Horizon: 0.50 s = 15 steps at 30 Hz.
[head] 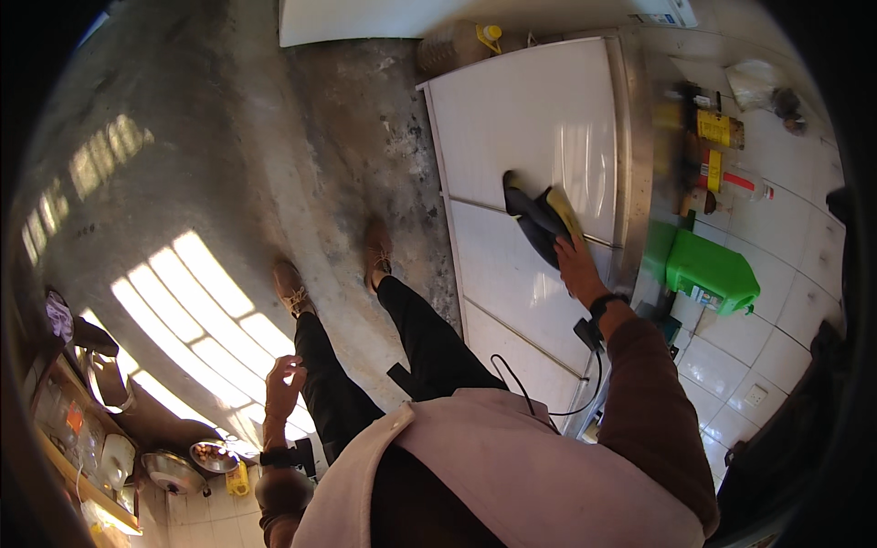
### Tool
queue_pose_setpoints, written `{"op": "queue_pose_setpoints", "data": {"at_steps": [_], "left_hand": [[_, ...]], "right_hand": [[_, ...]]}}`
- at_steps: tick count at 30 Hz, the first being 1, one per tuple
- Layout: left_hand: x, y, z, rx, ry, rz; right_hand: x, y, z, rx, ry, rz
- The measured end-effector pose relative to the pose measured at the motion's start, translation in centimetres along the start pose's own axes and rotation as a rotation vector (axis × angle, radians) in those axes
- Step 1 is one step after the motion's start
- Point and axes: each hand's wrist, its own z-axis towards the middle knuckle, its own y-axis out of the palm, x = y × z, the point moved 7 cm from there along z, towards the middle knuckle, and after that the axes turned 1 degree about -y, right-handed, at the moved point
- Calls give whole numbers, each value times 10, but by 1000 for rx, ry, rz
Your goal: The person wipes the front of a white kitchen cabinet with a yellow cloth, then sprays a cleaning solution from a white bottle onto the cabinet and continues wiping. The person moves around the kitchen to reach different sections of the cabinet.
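Observation:
My right hand (574,266) grips a black, cloth-like item (538,222) with a yellow side, partly blurred. It hangs in front of the white cabinet doors (527,137), and whether it touches them I cannot tell. Low on the left, my left hand (282,387) hangs beside my leg with loosely curled fingers and nothing visible in it. A black strap circles each wrist, and a black cable (593,390) runs near my right forearm.
Along the counter (640,137) stand a green plastic jug (712,270), a clear bottle (743,183) and several jars. A large yellow-capped bottle (455,48) is beside the cabinet. At lower left are a metal lidded pan (171,471) and a bowl (214,446) on tiles. Sunlight stripes the concrete floor (205,137).

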Motion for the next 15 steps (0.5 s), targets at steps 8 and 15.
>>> {"op": "queue_pose_setpoints", "data": {"at_steps": [8, 15], "left_hand": [[-9, -61, -21, -26, -103, 199], [-53, -111, -73, 126, -128, 225]], "right_hand": [[59, -40, -51, -11, 342, 202], [49, -24, 0, 80, 343, 94]]}}
